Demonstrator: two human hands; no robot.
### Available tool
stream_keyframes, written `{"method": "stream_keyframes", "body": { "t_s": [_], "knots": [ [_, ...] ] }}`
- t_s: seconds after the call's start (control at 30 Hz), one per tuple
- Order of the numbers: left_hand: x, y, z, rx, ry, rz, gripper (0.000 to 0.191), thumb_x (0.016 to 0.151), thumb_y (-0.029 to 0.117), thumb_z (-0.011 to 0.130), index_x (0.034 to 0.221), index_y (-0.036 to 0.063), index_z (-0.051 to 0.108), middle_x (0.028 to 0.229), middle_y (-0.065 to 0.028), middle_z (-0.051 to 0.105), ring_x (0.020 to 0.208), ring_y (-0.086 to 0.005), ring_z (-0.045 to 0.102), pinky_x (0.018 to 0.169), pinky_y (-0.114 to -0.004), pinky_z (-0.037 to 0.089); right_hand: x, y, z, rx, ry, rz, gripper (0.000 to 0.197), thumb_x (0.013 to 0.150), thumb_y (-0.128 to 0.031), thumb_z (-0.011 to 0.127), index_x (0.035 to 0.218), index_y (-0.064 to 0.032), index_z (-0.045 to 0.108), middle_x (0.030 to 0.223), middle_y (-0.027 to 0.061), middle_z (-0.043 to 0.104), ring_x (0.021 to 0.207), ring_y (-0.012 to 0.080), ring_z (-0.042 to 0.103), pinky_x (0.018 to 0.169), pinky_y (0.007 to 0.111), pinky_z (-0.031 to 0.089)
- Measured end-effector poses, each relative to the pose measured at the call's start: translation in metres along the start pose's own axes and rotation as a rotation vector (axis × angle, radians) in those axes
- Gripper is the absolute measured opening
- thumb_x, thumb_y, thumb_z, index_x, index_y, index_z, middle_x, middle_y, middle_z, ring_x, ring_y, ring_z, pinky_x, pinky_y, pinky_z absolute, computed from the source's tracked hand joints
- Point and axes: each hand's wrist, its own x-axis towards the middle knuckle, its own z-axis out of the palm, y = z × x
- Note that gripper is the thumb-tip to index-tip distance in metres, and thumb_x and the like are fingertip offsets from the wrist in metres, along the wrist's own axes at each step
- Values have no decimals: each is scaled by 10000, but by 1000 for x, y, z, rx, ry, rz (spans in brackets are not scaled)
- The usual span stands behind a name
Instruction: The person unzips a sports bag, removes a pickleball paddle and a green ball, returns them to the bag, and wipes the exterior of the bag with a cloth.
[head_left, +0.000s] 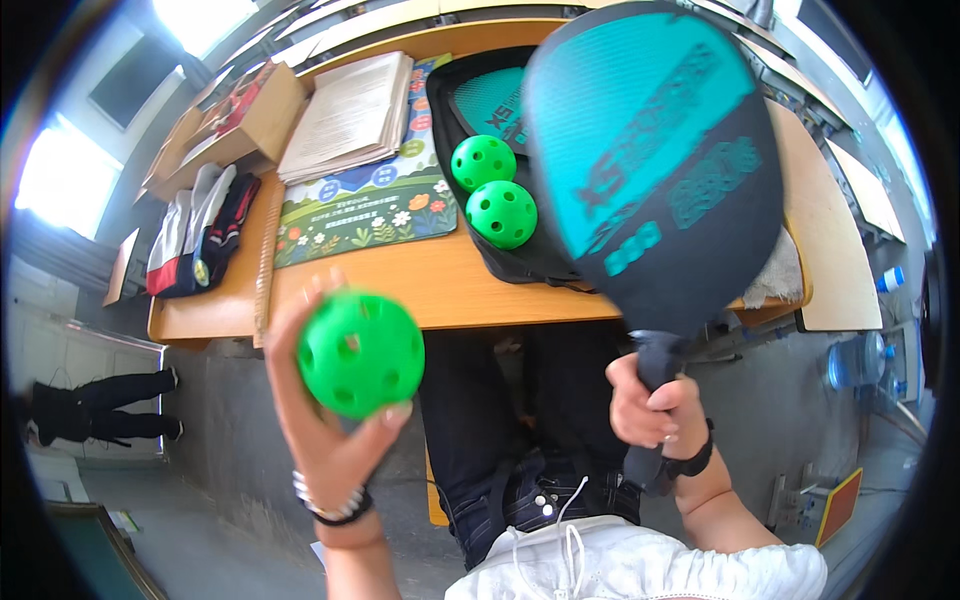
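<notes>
My left hand (315, 420) holds a green perforated plastic ball (361, 355) between thumb and fingers, in front of the desk's near edge. Around the grip of a teal and black pickleball paddle (660, 150), my right hand (651, 409) is closed; the paddle stands face towards me over the desk's right part. Behind it a black paddle bag (495, 262) lies on the desk, partly hidden. Two more green perforated balls (484, 163) (502, 214) rest on the bag. A second teal paddle (487, 105) shows inside it.
The wooden desk (375, 281) carries a stack of printed papers (349, 112), an illustrated flowered mat (367, 217), a wooden box (255, 120) and folded socks (199, 240). A grey cloth (776, 270) lies at the right. A person (105, 405) stands far left; water bottles (859, 360) stand right.
</notes>
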Motion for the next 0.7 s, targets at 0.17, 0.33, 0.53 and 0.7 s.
{"method": "stream_keyframes", "body": {
  "t_s": [0.17, 0.33, 0.53, 0.7],
  "knots": [
    [113, 44, 12, 336, -244, 541, 621, 752, 202, 730, 1293, 69, 456, 1210, -111, 539, 1091, -211, 546, 941, -346, 447, 60, 37, 15, 730, -693, 304, 171, 807, -103, 539, 704, -56, 411, 478, 2, 534, 341, 89, 503, 341, 210, 414],
    [128, 30, 37, 541, -722, 431, 680, 730, 251, 753, 1326, 131, 449, 1239, -116, 524, 1142, -281, 513, 998, -370, 397, 71, 62, 27, 830, -756, 295, 176, 797, -100, 523, 681, -66, 395, 465, -4, 529, 330, 77, 495, 338, 193, 413],
    [136, 34, 32, 506, -569, 638, 871, 740, 434, 737, 1422, 90, 318, 1434, -120, 384, 1271, -290, 419, 1063, -414, 326, 64, 48, 29, 797, -747, 270, 178, 818, -112, 513, 691, -70, 396, 462, -15, 518, 335, 67, 496, 342, 185, 414],
    [104, 43, 21, 547, -272, 567, 962, 640, 442, 785, 1407, 66, 340, 1424, -155, 393, 1269, -306, 436, 1045, -428, 342, 48, 31, 34, 653, -645, 127, 164, 897, -161, 447, 788, -56, 384, 469, -23, 494, 338, 61, 471, 344, 191, 375]
  ]
}}
